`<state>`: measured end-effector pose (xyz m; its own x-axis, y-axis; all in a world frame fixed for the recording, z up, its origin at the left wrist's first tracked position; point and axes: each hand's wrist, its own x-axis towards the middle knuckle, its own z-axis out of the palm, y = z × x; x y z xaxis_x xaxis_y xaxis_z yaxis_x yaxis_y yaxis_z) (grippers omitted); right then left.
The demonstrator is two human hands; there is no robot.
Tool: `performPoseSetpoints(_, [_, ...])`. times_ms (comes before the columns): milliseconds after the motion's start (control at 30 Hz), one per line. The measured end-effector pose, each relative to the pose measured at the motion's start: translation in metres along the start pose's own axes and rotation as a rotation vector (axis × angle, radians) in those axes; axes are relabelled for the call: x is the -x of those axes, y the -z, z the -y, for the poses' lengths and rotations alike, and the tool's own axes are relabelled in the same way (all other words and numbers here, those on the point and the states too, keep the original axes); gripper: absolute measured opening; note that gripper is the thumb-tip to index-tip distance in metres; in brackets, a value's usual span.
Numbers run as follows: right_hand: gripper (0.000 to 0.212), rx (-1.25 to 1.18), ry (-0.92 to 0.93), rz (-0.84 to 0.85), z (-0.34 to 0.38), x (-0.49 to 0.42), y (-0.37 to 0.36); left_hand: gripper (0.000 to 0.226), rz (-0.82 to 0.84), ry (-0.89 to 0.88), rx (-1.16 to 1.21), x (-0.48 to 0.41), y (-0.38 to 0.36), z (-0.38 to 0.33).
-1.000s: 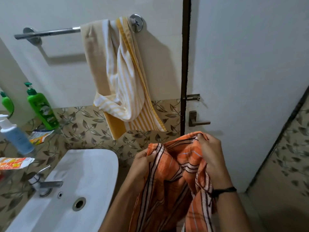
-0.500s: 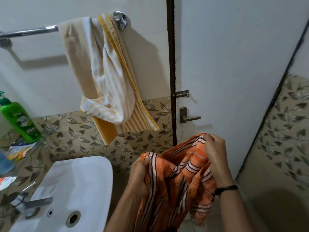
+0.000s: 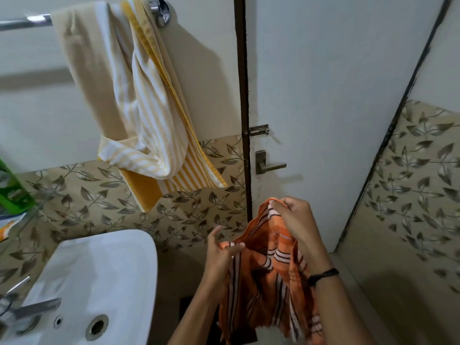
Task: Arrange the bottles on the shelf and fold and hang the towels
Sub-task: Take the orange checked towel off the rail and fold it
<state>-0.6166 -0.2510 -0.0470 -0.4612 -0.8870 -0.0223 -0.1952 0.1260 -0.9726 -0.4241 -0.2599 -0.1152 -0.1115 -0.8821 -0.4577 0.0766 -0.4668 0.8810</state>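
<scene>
Here, both hands hold up the orange striped towel (image 3: 268, 275) at the near right, in front of the door (image 3: 336, 95). The right hand (image 3: 296, 220), with a black wristband (image 3: 323, 275), pinches the towel's top corner. Lower and to the left, the left hand (image 3: 219, 255) nips the edge between thumb and fingers, with one finger raised clear of the cloth. The rest of the towel hangs crumpled below them.

Far left on the wall, the towel rail (image 3: 25, 22) carries a yellow striped towel (image 3: 149, 115), bunched and twisted over its right end, hard against the bracket (image 3: 160, 9). Its tail hangs down over the leaf-patterned tiles (image 3: 99, 200). Under the rail, left of the hands, sits the white sink (image 3: 104, 270) with its tap (image 3: 32, 310). A green bottle (image 3: 12, 192) is cut off by the left edge. The door handle (image 3: 267, 163) and bolt (image 3: 258, 130) lie just beyond the right hand.

Half a second ago the left hand was curled round a bunched edge; now its grip is a lighter pinch, and the right hand stands higher above it. The view has swung right, so the bottle has nearly slid out of sight.

Counted: two towels, one rail, one sink, one bottle, two hands.
</scene>
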Motion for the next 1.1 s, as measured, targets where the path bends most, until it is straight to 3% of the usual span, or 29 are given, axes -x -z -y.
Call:
performPoseSetpoints(233, [0.017, 0.125, -0.005, 0.341, 0.005, 0.004, -0.005, 0.045, 0.278, -0.176, -0.285, -0.002, -0.018, -0.003])
performPoseSetpoints(333, [0.014, 0.267, 0.061, 0.528, 0.008, 0.006, -0.004, 0.017, 0.158, -0.204, -0.271, -0.008, -0.025, -0.005])
performPoseSetpoints(433, [0.017, 0.386, 0.1, 0.803, 0.007, 0.009, 0.007, 0.027, 0.098, -0.185, -0.153, -0.006, -0.024, -0.01])
performPoseSetpoints(533, [0.035, 0.315, 0.053, 0.978, -0.008, 0.008, 0.023, 0.024, 0.156, -0.214, -0.07, -0.001, -0.02, -0.013])
performPoseSetpoints(600, [0.043, 0.199, -0.056, 0.89, -0.023, 0.002, 0.028, 0.021, 0.185, -0.281, -0.031, 0.003, -0.02, -0.016])
performPoseSetpoints(733, [0.031, -0.062, -0.164, 0.225, -0.073, -0.018, 0.006, 0.011, 0.228, -0.378, -0.049, 0.005, -0.017, -0.018])
performPoseSetpoints(800, [0.026, -0.136, -0.32, 0.062, -0.102, -0.021, -0.007, 0.018, 0.271, -0.364, -0.038, 0.007, -0.011, -0.02])
performPoseSetpoints(867, [0.033, -0.122, -0.525, 0.131, -0.136, -0.02, -0.025, 0.019, 0.314, -0.384, -0.03, 0.006, -0.005, -0.022])
performPoseSetpoints(967, [0.077, -0.136, -0.661, 0.361, -0.21, -0.022, -0.046, 0.021, 0.346, -0.384, -0.005, 0.004, 0.006, -0.027])
performPoseSetpoints(1033, [0.076, -0.366, -0.721, 0.402, -0.23, -0.012, -0.05, 0.022, 0.371, -0.368, -0.005, 0.002, 0.013, -0.027])
performPoseSetpoints(1100, [0.061, -0.643, -0.78, 0.405, -0.192, 0.009, -0.048, 0.022, 0.368, -0.344, 0.009, 0.0, 0.021, -0.024])
